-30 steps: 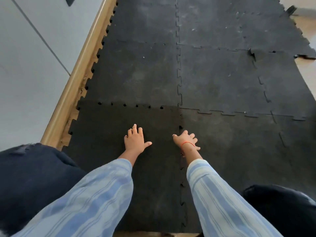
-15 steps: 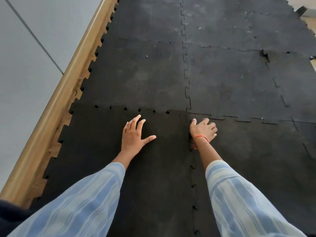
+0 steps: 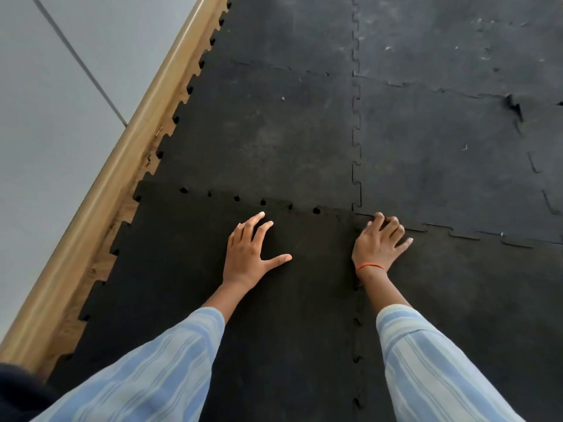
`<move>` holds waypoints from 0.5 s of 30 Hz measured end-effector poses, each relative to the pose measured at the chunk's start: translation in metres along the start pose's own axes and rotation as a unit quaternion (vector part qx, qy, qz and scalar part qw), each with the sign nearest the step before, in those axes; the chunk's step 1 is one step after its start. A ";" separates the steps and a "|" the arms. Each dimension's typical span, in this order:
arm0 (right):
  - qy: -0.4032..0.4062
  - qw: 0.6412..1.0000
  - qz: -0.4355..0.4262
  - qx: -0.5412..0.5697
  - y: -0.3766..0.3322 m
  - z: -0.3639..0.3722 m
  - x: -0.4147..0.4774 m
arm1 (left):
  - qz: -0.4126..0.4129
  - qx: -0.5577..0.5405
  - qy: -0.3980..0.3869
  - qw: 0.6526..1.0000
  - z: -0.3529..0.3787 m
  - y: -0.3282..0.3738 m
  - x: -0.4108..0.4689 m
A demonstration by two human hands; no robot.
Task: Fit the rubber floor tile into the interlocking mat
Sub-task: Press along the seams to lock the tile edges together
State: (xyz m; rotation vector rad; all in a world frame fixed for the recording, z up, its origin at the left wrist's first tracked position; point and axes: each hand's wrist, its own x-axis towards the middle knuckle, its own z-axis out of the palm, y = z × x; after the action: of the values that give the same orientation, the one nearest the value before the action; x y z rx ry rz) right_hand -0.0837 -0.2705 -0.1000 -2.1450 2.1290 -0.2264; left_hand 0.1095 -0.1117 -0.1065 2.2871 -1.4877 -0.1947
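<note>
The darker black rubber tile [image 3: 182, 269] lies at the near left of the black interlocking mat [image 3: 426, 153]. Small gaps show along the tile's far seam and its right seam, where the teeth sit on the neighbouring tiles. My left hand [image 3: 248, 254] lies flat on the tile with fingers spread, just short of the far seam. My right hand [image 3: 379, 243], with an orange thread at the wrist, rests at the tile's far right corner. Its fingers are bent and press down where the seams meet.
A light wooden skirting [image 3: 122, 166] runs diagonally along the mat's left edge, below a grey wall [image 3: 45, 117]. A strip of wooden floor [image 3: 100, 269] shows between them. One mat corner [image 3: 515, 106] at the far right stands lifted. Striped blue sleeves cover both forearms.
Both hands have slid forward along the tile toward the far seam. The right hand has moved from the side seam up to the tile's far right corner. The view has moved closer.
</note>
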 end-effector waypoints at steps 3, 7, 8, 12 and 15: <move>-0.019 0.999 -0.022 -0.024 -0.003 -0.001 0.000 | -0.005 0.002 -0.004 1.000 0.000 0.000 0.000; -0.030 0.998 -0.034 -0.043 -0.008 -0.003 0.005 | -0.004 0.002 0.000 1.000 -0.001 0.001 -0.001; -0.029 0.999 -0.019 -0.021 -0.015 -0.005 0.009 | -0.004 0.002 0.001 1.000 -0.001 0.001 0.000; -0.019 0.998 -0.041 0.049 -0.053 -0.005 0.022 | 0.003 -0.007 0.007 1.000 -0.001 -0.001 -0.001; -0.005 0.995 -0.100 0.004 -0.066 0.006 0.014 | 0.040 0.005 -0.021 0.999 -0.007 -0.011 0.000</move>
State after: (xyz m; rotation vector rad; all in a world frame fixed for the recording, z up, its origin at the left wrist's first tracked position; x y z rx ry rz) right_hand -0.0179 -0.2841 -0.0934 -2.3489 1.9053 -0.2411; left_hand 0.1206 -0.1059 -0.1045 2.2397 -1.6003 -0.2139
